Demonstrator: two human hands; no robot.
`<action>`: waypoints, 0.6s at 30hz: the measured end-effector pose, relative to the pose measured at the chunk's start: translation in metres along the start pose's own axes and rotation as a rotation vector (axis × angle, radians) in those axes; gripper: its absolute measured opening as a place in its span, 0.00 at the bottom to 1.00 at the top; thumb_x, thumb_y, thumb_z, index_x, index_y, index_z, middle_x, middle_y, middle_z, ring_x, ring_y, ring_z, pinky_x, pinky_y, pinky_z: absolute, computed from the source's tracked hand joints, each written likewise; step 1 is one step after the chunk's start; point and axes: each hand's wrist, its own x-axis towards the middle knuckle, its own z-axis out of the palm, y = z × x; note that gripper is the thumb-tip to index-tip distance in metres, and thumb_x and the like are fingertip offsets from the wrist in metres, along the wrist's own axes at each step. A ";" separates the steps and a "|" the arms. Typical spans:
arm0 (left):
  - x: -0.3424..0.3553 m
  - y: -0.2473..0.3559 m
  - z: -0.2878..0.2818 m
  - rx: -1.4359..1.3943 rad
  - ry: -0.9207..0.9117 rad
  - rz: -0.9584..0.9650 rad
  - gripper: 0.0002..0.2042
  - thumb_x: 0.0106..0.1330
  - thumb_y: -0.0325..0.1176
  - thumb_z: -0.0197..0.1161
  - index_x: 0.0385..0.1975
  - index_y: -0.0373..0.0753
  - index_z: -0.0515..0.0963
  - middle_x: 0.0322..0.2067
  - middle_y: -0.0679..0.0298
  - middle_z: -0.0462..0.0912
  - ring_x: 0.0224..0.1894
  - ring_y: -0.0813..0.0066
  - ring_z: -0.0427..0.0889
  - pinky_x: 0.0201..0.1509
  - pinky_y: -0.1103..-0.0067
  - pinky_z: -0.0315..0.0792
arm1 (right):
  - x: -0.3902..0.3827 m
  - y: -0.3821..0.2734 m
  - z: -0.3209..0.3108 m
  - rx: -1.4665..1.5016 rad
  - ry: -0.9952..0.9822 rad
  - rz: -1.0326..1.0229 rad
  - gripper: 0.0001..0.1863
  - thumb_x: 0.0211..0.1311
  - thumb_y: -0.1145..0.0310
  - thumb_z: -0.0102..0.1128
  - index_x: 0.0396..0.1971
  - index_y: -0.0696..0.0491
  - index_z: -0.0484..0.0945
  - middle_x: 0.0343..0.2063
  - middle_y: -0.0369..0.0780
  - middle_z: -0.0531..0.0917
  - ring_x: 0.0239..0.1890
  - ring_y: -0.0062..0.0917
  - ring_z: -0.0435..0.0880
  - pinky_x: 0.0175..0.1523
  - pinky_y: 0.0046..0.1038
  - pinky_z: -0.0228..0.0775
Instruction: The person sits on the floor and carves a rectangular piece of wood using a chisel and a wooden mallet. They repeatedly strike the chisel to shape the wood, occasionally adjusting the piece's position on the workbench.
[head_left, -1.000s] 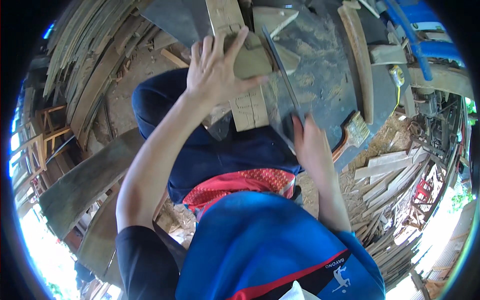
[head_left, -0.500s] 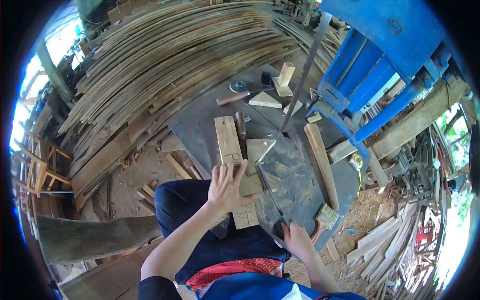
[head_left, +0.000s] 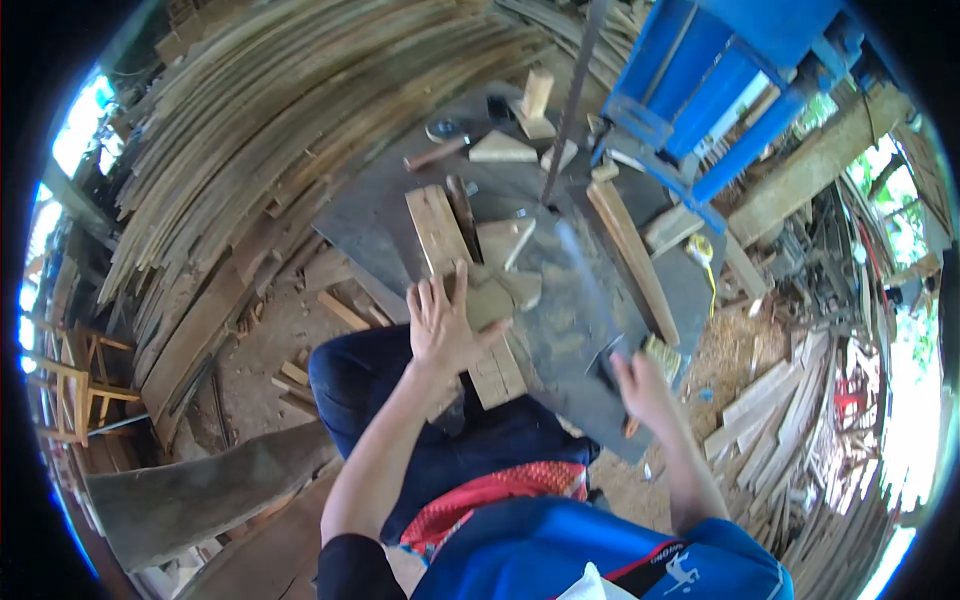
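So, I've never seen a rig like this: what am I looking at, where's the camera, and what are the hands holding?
There is no robot here. A person works with two bare hands, and the view comes from a wide fisheye camera on their head, looking down, so straight edges bend near the rim.

The left hand rests with spread fingers on a small wooden block over a longer plank. The right hand grips a long thin tool, too blurred to identify surely.

On the dark table also lie a brush, partly hidden by the right hand, a long curved piece of wood and a yellow tape measure. Beyond stands a blue machine.
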 end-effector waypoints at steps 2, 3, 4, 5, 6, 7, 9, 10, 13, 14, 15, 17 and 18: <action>-0.011 -0.004 -0.004 -0.003 -0.052 0.012 0.56 0.54 0.72 0.65 0.76 0.38 0.54 0.59 0.41 0.65 0.64 0.42 0.63 0.72 0.51 0.52 | -0.002 0.020 0.004 0.025 0.089 0.027 0.21 0.76 0.53 0.51 0.41 0.61 0.74 0.32 0.60 0.83 0.40 0.59 0.83 0.42 0.53 0.73; -0.010 -0.004 -0.010 -0.011 -0.072 0.022 0.56 0.54 0.71 0.65 0.77 0.38 0.54 0.60 0.41 0.64 0.65 0.42 0.63 0.72 0.52 0.53 | 0.001 0.020 -0.001 0.016 0.127 0.037 0.21 0.76 0.54 0.51 0.42 0.61 0.73 0.32 0.60 0.83 0.40 0.59 0.83 0.41 0.54 0.72; -0.008 -0.003 -0.012 -0.024 -0.086 0.031 0.56 0.55 0.71 0.66 0.77 0.39 0.54 0.60 0.41 0.64 0.65 0.42 0.63 0.72 0.52 0.53 | 0.005 0.029 0.000 0.003 0.150 0.032 0.20 0.76 0.55 0.51 0.43 0.61 0.72 0.31 0.60 0.83 0.40 0.59 0.83 0.41 0.54 0.72; -0.008 -0.003 -0.013 -0.027 -0.074 0.060 0.56 0.54 0.70 0.67 0.76 0.38 0.56 0.60 0.41 0.65 0.65 0.42 0.63 0.72 0.52 0.53 | 0.009 0.039 0.005 -0.011 0.173 0.026 0.20 0.76 0.55 0.52 0.44 0.61 0.72 0.31 0.60 0.82 0.39 0.59 0.83 0.41 0.55 0.72; -0.011 -0.004 -0.013 -0.025 -0.070 0.084 0.56 0.53 0.70 0.67 0.75 0.38 0.57 0.60 0.42 0.65 0.64 0.43 0.63 0.73 0.53 0.53 | 0.010 0.046 0.011 -0.020 0.185 0.019 0.20 0.76 0.56 0.52 0.45 0.61 0.72 0.30 0.60 0.82 0.39 0.60 0.83 0.41 0.56 0.71; -0.014 -0.006 -0.013 -0.025 -0.060 0.108 0.55 0.53 0.69 0.68 0.75 0.37 0.58 0.60 0.42 0.65 0.64 0.43 0.63 0.73 0.54 0.52 | 0.014 0.046 0.013 -0.014 0.219 0.006 0.19 0.75 0.57 0.53 0.45 0.60 0.72 0.32 0.60 0.82 0.40 0.59 0.83 0.42 0.55 0.72; -0.022 -0.008 -0.014 -0.038 -0.078 0.146 0.55 0.52 0.69 0.69 0.75 0.38 0.59 0.60 0.42 0.65 0.64 0.43 0.63 0.73 0.53 0.53 | 0.024 0.039 0.018 -0.001 0.287 -0.026 0.17 0.74 0.58 0.55 0.46 0.59 0.73 0.35 0.59 0.83 0.42 0.58 0.83 0.43 0.53 0.73; -0.027 -0.011 -0.017 -0.051 -0.102 0.155 0.55 0.52 0.69 0.69 0.75 0.38 0.59 0.60 0.42 0.65 0.64 0.43 0.63 0.73 0.53 0.53 | 0.027 0.029 0.018 -0.055 0.316 -0.049 0.16 0.73 0.59 0.56 0.46 0.58 0.73 0.37 0.57 0.82 0.43 0.56 0.82 0.45 0.52 0.74; -0.034 -0.010 -0.025 -0.102 -0.099 0.165 0.54 0.49 0.67 0.73 0.73 0.39 0.62 0.61 0.46 0.67 0.64 0.46 0.64 0.72 0.54 0.56 | 0.030 -0.013 0.006 -0.146 0.405 -0.208 0.17 0.70 0.58 0.60 0.47 0.56 0.73 0.42 0.52 0.80 0.47 0.50 0.81 0.49 0.47 0.74; -0.035 -0.010 -0.024 -0.111 -0.079 0.166 0.54 0.48 0.66 0.74 0.73 0.39 0.64 0.60 0.48 0.68 0.63 0.46 0.65 0.71 0.54 0.57 | 0.029 -0.025 0.007 -0.120 0.426 -0.315 0.18 0.68 0.57 0.62 0.47 0.55 0.73 0.43 0.50 0.79 0.48 0.48 0.80 0.51 0.46 0.74; -0.035 -0.011 -0.025 -0.108 -0.061 0.171 0.54 0.46 0.65 0.75 0.72 0.39 0.65 0.60 0.49 0.69 0.63 0.47 0.66 0.70 0.55 0.58 | 0.029 -0.037 0.012 -0.081 0.449 -0.421 0.20 0.67 0.56 0.63 0.47 0.55 0.73 0.45 0.49 0.78 0.49 0.46 0.79 0.52 0.45 0.74; -0.036 -0.012 -0.029 -0.112 -0.013 0.170 0.53 0.43 0.61 0.78 0.71 0.41 0.68 0.60 0.52 0.71 0.62 0.49 0.69 0.69 0.56 0.61 | 0.012 -0.065 0.032 0.064 0.291 -0.522 0.28 0.61 0.49 0.68 0.48 0.57 0.73 0.44 0.49 0.78 0.48 0.44 0.79 0.52 0.44 0.72; -0.038 -0.011 -0.031 -0.128 0.012 0.168 0.53 0.41 0.59 0.80 0.70 0.41 0.69 0.59 0.54 0.73 0.61 0.51 0.71 0.68 0.57 0.63 | 0.004 -0.076 0.042 0.050 0.201 -0.489 0.33 0.57 0.45 0.71 0.49 0.56 0.72 0.45 0.49 0.77 0.49 0.44 0.78 0.53 0.44 0.72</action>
